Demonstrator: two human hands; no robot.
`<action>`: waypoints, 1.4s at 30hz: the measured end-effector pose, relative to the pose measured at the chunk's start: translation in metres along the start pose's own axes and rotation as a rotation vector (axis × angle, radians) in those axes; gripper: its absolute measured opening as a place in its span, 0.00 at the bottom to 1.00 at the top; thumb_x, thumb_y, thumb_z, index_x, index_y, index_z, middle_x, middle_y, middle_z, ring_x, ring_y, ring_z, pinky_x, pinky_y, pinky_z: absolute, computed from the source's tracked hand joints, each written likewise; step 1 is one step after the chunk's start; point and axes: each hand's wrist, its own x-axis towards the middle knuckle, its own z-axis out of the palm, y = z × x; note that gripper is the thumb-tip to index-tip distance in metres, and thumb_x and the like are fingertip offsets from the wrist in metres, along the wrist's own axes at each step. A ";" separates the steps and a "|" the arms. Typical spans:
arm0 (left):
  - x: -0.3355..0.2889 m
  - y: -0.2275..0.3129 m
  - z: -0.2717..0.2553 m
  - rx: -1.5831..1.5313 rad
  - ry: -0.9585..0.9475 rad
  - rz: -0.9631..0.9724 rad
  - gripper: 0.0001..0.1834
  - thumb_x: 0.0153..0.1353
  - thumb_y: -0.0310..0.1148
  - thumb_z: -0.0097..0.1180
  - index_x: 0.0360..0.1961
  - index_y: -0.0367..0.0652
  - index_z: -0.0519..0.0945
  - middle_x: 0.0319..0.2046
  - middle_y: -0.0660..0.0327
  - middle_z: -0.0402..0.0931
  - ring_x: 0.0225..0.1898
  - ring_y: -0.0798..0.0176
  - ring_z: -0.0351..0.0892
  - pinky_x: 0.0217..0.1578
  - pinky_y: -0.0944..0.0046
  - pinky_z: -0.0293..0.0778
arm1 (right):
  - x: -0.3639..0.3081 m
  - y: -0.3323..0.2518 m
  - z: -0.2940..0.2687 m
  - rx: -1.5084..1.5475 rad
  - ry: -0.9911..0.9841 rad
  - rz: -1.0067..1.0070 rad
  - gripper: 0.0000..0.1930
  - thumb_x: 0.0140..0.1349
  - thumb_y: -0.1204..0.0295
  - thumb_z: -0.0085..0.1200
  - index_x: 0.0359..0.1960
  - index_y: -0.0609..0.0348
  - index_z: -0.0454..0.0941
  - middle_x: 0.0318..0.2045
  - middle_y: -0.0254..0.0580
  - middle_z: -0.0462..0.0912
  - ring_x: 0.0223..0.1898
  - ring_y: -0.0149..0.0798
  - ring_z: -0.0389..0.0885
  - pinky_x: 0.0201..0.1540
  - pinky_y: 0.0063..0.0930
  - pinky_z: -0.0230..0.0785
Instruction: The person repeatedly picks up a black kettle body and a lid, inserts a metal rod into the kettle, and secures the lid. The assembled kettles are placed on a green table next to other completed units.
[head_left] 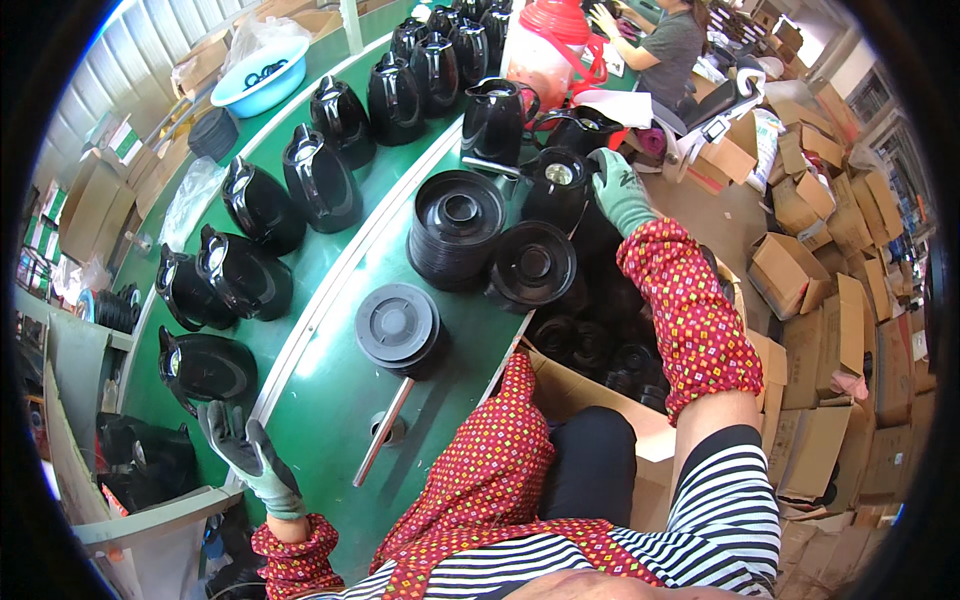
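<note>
At the table's right edge, my right hand (622, 192), in a grey-green glove, closes around the side of a black jug (556, 190) where its handle would be. The jug's mouth faces up and shows a shiny inside. My left hand (252, 462), gloved too, hovers by the table's near left edge with its fingers apart and nothing in it. Close beyond it a black jug (212, 368) lies tilted. Between my hands a grey round base (397, 322) sits near a metal rod (384, 432). Stacked black discs (456, 225) and a single ring-shaped black part (533, 264) stand farther right.
Several black jugs (322, 185) line the green table (320, 340) beyond a pale rail (340, 265). A blue basin (262, 80) holds black rings. An open carton (600, 395) with black parts stands by my knees. Cardboard boxes (815, 340) crowd the right. Another person (672, 55) works at the back.
</note>
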 end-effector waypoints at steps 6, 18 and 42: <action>-0.023 0.070 0.058 -0.235 -0.471 0.110 0.28 0.74 0.28 0.52 0.73 0.32 0.68 0.80 0.47 0.55 0.73 0.51 0.69 0.73 0.51 0.63 | -0.041 -0.035 -0.065 -0.166 0.254 -0.099 0.19 0.62 0.76 0.63 0.55 0.58 0.77 0.53 0.53 0.80 0.55 0.59 0.81 0.57 0.47 0.76; -0.071 0.190 0.199 -0.518 -0.789 0.362 0.68 0.47 0.40 0.84 0.81 0.34 0.51 0.80 0.33 0.45 0.80 0.35 0.52 0.74 0.43 0.62 | -0.167 -0.153 -0.208 -0.197 0.229 -0.093 0.22 0.56 0.72 0.68 0.52 0.59 0.76 0.53 0.52 0.79 0.55 0.57 0.81 0.56 0.45 0.77; -0.079 0.171 -0.012 -0.059 -1.025 0.599 0.42 0.33 0.44 0.87 0.57 0.58 0.86 0.81 0.33 0.41 0.80 0.18 0.38 0.73 0.23 0.47 | -0.334 -0.314 -0.210 0.311 -0.537 -0.342 0.39 0.56 0.70 0.73 0.72 0.56 0.74 0.35 0.44 0.81 0.32 0.43 0.83 0.33 0.35 0.74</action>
